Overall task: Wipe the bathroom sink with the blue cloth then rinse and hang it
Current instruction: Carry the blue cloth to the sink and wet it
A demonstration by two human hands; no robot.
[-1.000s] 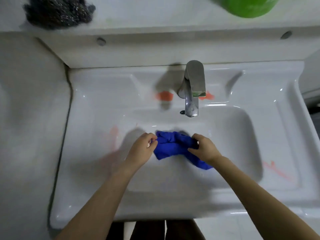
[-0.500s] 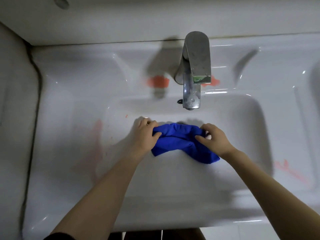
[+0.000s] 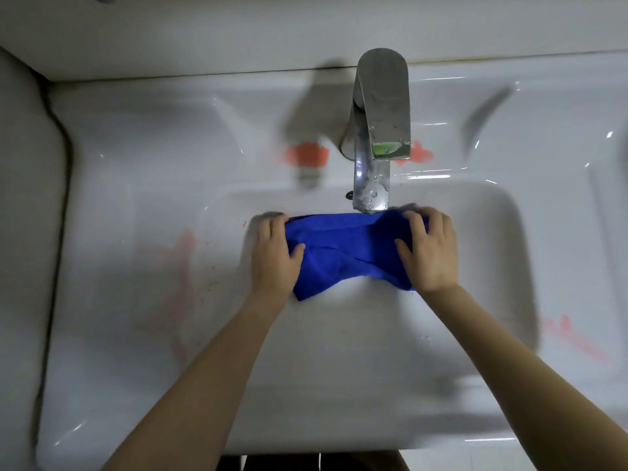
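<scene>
Your left hand point(image 3: 275, 256), right hand point(image 3: 430, 253): both grasping blue cloth point(image 3: 343, 256). Sink point(image 3: 339, 351): red stains point(image 3: 180, 266) at 9 o'clock, unwiped. Rinse, hang: pending.

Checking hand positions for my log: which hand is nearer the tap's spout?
Right. The right hand grips the cloth just right of the spout; the left hand is farther off to its left.
</scene>
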